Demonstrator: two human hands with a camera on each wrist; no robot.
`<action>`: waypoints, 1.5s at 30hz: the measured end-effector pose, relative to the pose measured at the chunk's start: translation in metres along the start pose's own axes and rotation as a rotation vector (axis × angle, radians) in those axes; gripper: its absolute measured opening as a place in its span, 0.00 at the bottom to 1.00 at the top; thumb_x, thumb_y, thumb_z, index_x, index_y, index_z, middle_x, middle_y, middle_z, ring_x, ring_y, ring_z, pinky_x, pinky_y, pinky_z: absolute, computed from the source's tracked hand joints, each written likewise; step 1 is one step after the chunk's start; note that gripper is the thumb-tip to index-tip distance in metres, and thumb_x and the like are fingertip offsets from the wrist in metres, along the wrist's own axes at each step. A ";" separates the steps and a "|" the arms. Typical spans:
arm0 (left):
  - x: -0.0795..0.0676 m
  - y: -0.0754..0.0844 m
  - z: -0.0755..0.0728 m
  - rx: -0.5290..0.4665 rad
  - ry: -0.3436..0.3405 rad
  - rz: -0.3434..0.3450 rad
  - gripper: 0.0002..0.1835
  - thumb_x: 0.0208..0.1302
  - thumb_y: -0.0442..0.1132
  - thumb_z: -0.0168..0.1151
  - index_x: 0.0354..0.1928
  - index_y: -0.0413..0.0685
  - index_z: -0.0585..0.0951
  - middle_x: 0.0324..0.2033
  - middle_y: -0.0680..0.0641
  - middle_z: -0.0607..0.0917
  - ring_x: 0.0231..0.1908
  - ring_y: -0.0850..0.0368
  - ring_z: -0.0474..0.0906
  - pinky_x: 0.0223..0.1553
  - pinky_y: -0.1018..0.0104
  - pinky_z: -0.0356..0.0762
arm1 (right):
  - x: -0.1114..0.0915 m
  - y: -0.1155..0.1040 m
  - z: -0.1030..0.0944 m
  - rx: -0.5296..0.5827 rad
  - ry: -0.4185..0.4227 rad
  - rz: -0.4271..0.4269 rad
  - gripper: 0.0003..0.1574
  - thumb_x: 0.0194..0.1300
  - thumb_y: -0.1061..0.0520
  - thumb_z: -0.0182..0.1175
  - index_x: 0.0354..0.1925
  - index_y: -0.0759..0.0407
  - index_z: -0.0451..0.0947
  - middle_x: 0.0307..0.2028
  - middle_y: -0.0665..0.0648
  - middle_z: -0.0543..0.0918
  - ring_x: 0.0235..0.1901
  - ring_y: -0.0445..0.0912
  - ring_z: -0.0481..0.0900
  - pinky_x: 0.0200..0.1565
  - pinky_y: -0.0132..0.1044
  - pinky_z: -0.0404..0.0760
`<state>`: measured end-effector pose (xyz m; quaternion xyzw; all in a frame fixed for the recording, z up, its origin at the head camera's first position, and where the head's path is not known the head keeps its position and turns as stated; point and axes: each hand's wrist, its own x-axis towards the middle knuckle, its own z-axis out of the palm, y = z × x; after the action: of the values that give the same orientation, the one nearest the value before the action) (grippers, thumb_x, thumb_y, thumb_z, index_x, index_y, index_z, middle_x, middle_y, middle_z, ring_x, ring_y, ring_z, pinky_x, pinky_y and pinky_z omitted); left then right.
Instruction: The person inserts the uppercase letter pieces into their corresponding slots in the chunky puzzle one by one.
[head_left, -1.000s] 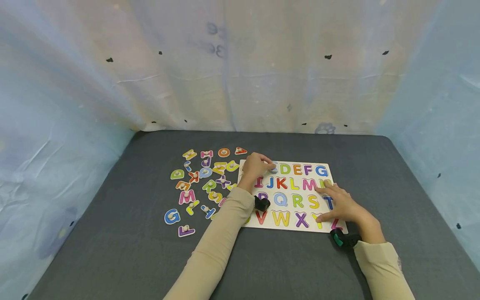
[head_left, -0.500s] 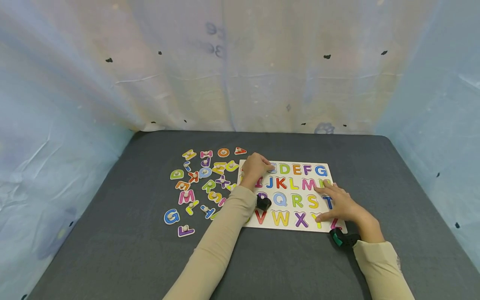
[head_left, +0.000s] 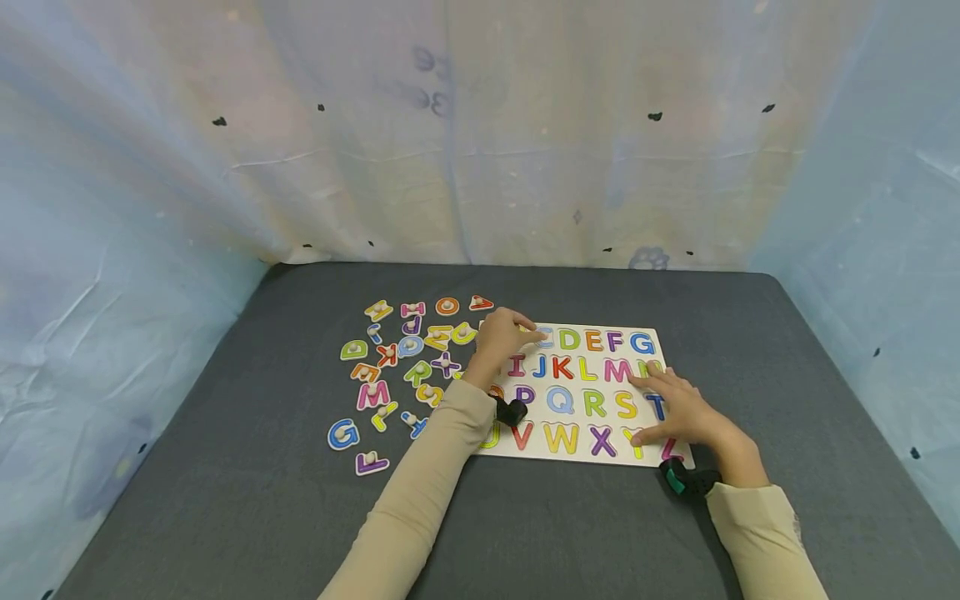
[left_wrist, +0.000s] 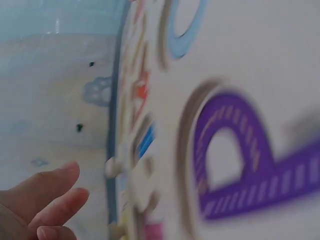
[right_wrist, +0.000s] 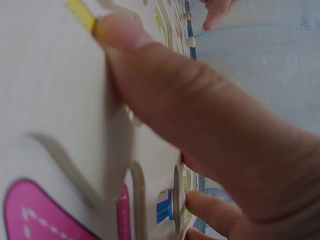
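Note:
A white alphabet puzzle board (head_left: 577, 417) lies on the table, with rows of coloured letters. My left hand (head_left: 501, 337) hovers above its top left part, fingers extended beside the light blue C (head_left: 546, 337). In the left wrist view the left-hand fingers (left_wrist: 55, 187) are apart from a round wooden knob (left_wrist: 114, 167) and hold nothing. My right hand (head_left: 678, 408) rests on the board's right side with fingers spread. Its thumb (right_wrist: 165, 75) presses near the yellow Y (head_left: 635, 442). The hand partly covers the N, T and Z. A purple P (left_wrist: 230, 155) shows close up.
Loose knobbed letter pieces lie scattered left of the board, among them a blue G (head_left: 344, 433), a purple F (head_left: 372, 462), a pink M (head_left: 373, 394) and an orange O (head_left: 447, 306). The dark grey table (head_left: 570, 533) meets pale sheet walls (head_left: 525, 167).
My left hand has drawn slightly left and away from the C, its fingers loosened. The left forearm shifted left, uncovering the P. My right hand stayed in place.

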<state>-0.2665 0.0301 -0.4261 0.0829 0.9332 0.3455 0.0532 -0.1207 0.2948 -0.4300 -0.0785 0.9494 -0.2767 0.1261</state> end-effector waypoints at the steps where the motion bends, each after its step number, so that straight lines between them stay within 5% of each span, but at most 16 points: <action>1: -0.001 -0.002 -0.004 -0.022 -0.009 0.022 0.13 0.56 0.53 0.70 0.39 0.56 0.89 0.45 0.49 0.87 0.42 0.52 0.82 0.30 0.68 0.70 | -0.001 0.000 0.000 -0.006 0.003 -0.002 0.63 0.38 0.43 0.79 0.68 0.64 0.63 0.72 0.77 0.48 0.70 0.78 0.42 0.62 0.77 0.42; 5: -0.007 -0.008 -0.023 -0.091 -0.019 0.083 0.12 0.59 0.51 0.68 0.40 0.54 0.89 0.46 0.47 0.86 0.36 0.55 0.78 0.28 0.70 0.64 | -0.002 0.002 -0.002 -0.015 0.012 -0.003 0.63 0.38 0.43 0.79 0.68 0.64 0.64 0.72 0.78 0.49 0.69 0.78 0.42 0.62 0.77 0.43; 9: -0.014 -0.014 -0.042 -0.125 0.003 0.093 0.12 0.59 0.50 0.67 0.41 0.53 0.88 0.33 0.50 0.82 0.24 0.62 0.63 0.25 0.71 0.57 | -0.002 0.002 -0.002 -0.004 0.009 -0.001 0.63 0.38 0.42 0.78 0.68 0.64 0.64 0.72 0.78 0.48 0.70 0.78 0.41 0.62 0.77 0.42; 13: -0.023 -0.027 -0.062 -0.166 0.057 0.116 0.13 0.59 0.47 0.68 0.41 0.49 0.88 0.16 0.54 0.69 0.17 0.62 0.56 0.21 0.71 0.53 | -0.002 0.001 -0.003 0.009 0.000 0.008 0.64 0.38 0.42 0.78 0.68 0.65 0.63 0.72 0.78 0.47 0.70 0.78 0.40 0.63 0.77 0.40; 17: -0.030 -0.042 -0.080 -0.188 0.105 0.114 0.13 0.60 0.45 0.67 0.42 0.45 0.87 0.10 0.55 0.58 0.13 0.61 0.50 0.18 0.70 0.49 | -0.001 0.002 -0.003 0.006 -0.001 0.014 0.65 0.37 0.41 0.78 0.68 0.65 0.62 0.72 0.78 0.47 0.70 0.78 0.40 0.63 0.77 0.40; 24: -0.040 -0.071 -0.107 -0.222 0.263 -0.004 0.15 0.60 0.47 0.68 0.43 0.45 0.87 0.14 0.57 0.64 0.11 0.64 0.49 0.17 0.70 0.49 | -0.001 0.004 -0.003 0.001 0.001 0.018 0.65 0.37 0.41 0.78 0.68 0.64 0.62 0.72 0.77 0.47 0.70 0.78 0.41 0.63 0.77 0.40; 36: -0.049 -0.123 -0.135 -0.151 0.488 -0.325 0.15 0.61 0.49 0.65 0.44 0.50 0.88 0.14 0.58 0.67 0.18 0.59 0.60 0.21 0.66 0.53 | -0.004 0.005 -0.004 0.015 -0.001 0.013 0.64 0.38 0.41 0.78 0.68 0.65 0.63 0.72 0.78 0.47 0.70 0.78 0.40 0.62 0.77 0.40; 42: -0.051 -0.141 -0.138 -0.115 0.515 -0.485 0.16 0.61 0.51 0.65 0.44 0.49 0.88 0.35 0.43 0.86 0.39 0.43 0.79 0.39 0.49 0.73 | -0.002 0.007 -0.004 0.011 -0.002 0.019 0.65 0.38 0.41 0.78 0.68 0.64 0.62 0.72 0.77 0.47 0.70 0.78 0.40 0.62 0.77 0.40; 45: -0.052 -0.148 -0.138 -0.110 0.498 -0.539 0.17 0.61 0.50 0.65 0.44 0.48 0.87 0.47 0.41 0.86 0.49 0.40 0.80 0.50 0.43 0.74 | -0.002 0.007 -0.003 0.006 0.001 0.016 0.64 0.38 0.42 0.78 0.68 0.64 0.63 0.72 0.78 0.48 0.70 0.78 0.41 0.62 0.77 0.41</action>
<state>-0.2547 -0.1778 -0.4163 -0.2557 0.8859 0.3782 -0.0821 -0.1201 0.3030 -0.4310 -0.0705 0.9492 -0.2787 0.1279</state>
